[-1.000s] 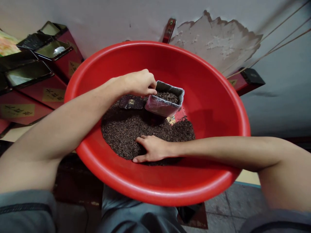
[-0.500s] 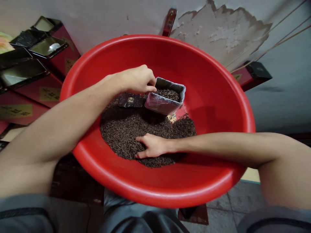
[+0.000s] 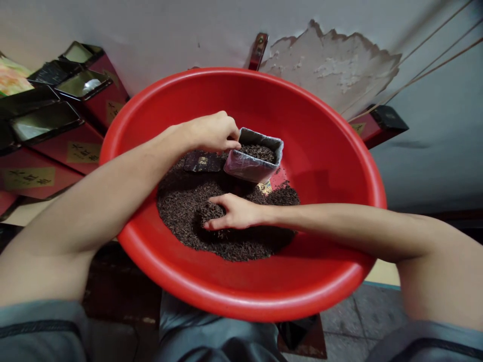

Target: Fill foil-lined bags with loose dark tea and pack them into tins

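Note:
Dark loose tea leaves [image 3: 181, 216] lie in a big red basin [image 3: 328, 146]. A tilted rectangular tin with a plastic liner [image 3: 247, 167], filled with leaves nearly to its rim, stands in the basin. My left hand [image 3: 219, 131] is closed on the left rim of this tin. Just below the tin, my right hand [image 3: 236, 211] holds a heap of leaves, thumb and fingers curved around it. A dark square lid [image 3: 204, 161] rests on the leaves left of the tin. Part of a pink and gold item [image 3: 277, 182] shows under the tin.
Several open red tins [image 3: 83, 151] with yellow labels stand at the left. Another red tin [image 3: 381, 123] is behind the basin at the right, near strings. The wall [image 3: 151, 40] has a peeled patch. Grey floor tiles [image 3: 343, 322] show below.
My right hand has scooped up leaves and lifted slightly, leaving a hollow in the pile. My left hand stays on the tin's rim. The view has shifted a little.

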Available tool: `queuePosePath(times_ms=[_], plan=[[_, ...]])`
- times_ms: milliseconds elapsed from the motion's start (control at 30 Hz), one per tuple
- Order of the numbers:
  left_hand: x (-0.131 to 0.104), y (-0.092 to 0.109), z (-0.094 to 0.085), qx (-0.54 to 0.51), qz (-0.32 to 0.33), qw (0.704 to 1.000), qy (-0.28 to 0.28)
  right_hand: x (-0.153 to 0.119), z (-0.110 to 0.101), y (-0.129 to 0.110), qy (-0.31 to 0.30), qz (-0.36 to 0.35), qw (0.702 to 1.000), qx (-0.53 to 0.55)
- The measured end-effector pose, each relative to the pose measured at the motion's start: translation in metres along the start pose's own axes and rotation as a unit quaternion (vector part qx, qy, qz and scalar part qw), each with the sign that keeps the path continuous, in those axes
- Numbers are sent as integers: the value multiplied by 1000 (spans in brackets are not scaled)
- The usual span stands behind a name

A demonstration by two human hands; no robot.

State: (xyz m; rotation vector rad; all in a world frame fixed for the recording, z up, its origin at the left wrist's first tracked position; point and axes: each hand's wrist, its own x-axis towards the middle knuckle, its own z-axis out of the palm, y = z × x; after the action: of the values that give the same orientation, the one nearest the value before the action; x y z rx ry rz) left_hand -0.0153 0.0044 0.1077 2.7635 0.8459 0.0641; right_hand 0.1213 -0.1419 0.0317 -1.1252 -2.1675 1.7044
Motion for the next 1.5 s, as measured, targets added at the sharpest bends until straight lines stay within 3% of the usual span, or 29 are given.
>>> queuePosePath(times_ms=[133,233,367,467,767,900,1000,1100,1233,1367,1500], plan=[[-2,6,-3,5,-17,1000,-5,-1,-7,-10,30,-19,999,-34],[-3,8,-4,2,-14,1000,-3,-1,-8,-10,37,-15,984,-176],[-4,11,-7,-4,-22,1000,-7,0,-1,-2,-37,-42,891,-451],[-5,15,-9,6,-39,999,-19,-1,4,5,-90,-46,847,-521],[-4,18,-11,23,-42,998,-27,1,0,-1,-80,-38,860,-502],[-4,15,-9,20,-31,999,-19,0,-5,-10,-63,-59,860,-504],[-3,12,-7,11,-22,1000,-14,-2,-17,-20,-40,-99,881,-460],[-3,8,-5,3,-12,1000,-3,-8,-39,-29,31,-152,917,-367],[-2,5,-4,-19,7,1000,10,-18,-81,-32,232,-178,929,-224],[-2,6,-4,-24,-3,1000,4,-14,-118,-8,451,-187,869,-78],[-2,6,-5,-23,0,1000,-3,1,-138,23,542,-193,818,0]])
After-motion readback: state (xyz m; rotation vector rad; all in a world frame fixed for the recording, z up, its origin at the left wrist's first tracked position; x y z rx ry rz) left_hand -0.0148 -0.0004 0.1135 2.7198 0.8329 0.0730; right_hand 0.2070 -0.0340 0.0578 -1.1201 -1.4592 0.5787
